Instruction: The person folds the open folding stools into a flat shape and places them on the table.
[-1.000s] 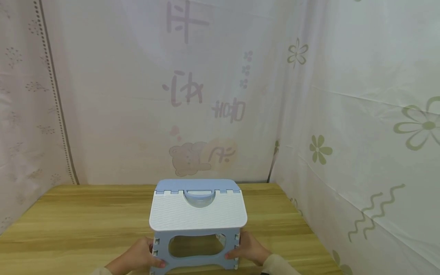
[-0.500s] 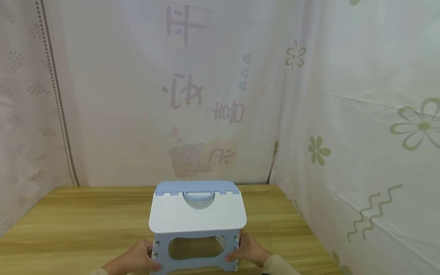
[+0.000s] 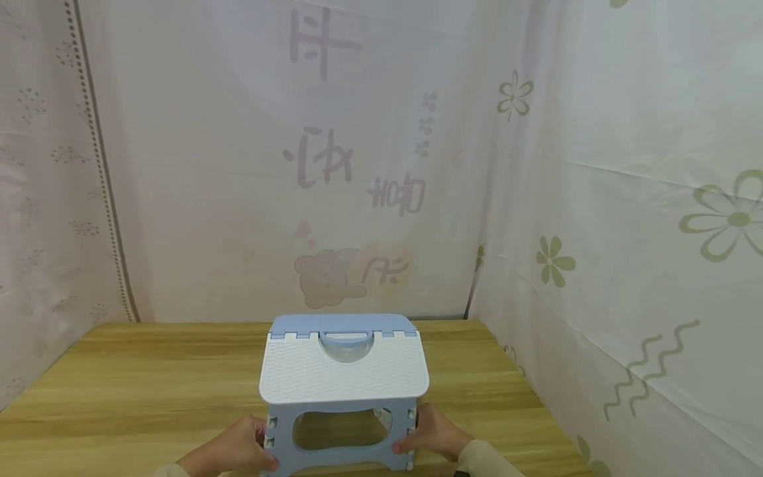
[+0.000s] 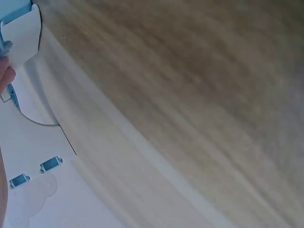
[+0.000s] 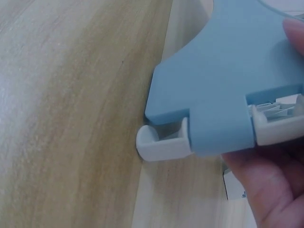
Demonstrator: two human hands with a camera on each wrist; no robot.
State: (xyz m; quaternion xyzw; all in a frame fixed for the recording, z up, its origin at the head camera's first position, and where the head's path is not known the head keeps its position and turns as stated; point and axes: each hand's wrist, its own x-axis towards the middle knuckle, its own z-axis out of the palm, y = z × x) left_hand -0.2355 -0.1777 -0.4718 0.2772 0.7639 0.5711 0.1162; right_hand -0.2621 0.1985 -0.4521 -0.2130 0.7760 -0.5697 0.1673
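Observation:
A blue and white plastic folding stool (image 3: 346, 371) stands unfolded at the near side of the table in the head view. Its textured white seat half faces me, with a blue half and a blue carry handle (image 3: 346, 342) behind. My left hand (image 3: 232, 447) grips the left side of the leg frame low down, thumb on the front. On the opposite side my right hand (image 3: 435, 434) holds the leg frame the same way. The right wrist view shows the blue leg (image 5: 221, 90) close up, with right-hand fingers (image 5: 263, 185) behind it. In the left wrist view, left fingertips (image 4: 5, 76) touch the stool.
The wood-grain table (image 3: 149, 377) extends to the left, right and behind the stool. A pale printed curtain (image 3: 208, 165) hangs along the far edge, and a flowered one (image 3: 626, 199) closes in the right side.
The left thumb has drawn back slightly toward the leg's outer edge. The stool and right hand stay practically in place.

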